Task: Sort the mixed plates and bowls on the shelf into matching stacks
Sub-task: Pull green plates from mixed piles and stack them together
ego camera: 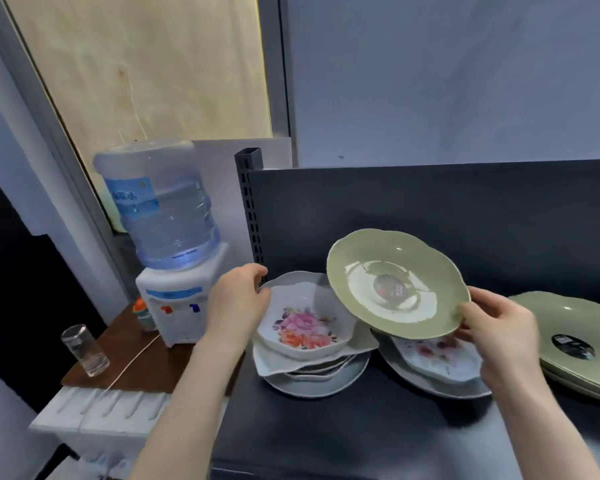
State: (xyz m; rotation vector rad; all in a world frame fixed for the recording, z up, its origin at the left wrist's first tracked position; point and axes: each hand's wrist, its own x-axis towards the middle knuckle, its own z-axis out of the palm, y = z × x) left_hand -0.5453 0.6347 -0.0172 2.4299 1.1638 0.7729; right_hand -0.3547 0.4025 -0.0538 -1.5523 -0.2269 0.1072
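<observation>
My right hand grips the right rim of a green scalloped plate, held tilted in the air above the dark shelf. Under it lies a white floral dish on a grey plate. My left hand holds the left edge of a white floral bowl, which tops a mixed pile of white dishes on a grey plate. At the far right rests a stack of green plates.
The shelf's dark back panel rises behind the dishes, with a slotted upright post at its left. Left of the shelf, a water dispenser and a glass stand on a small brown table.
</observation>
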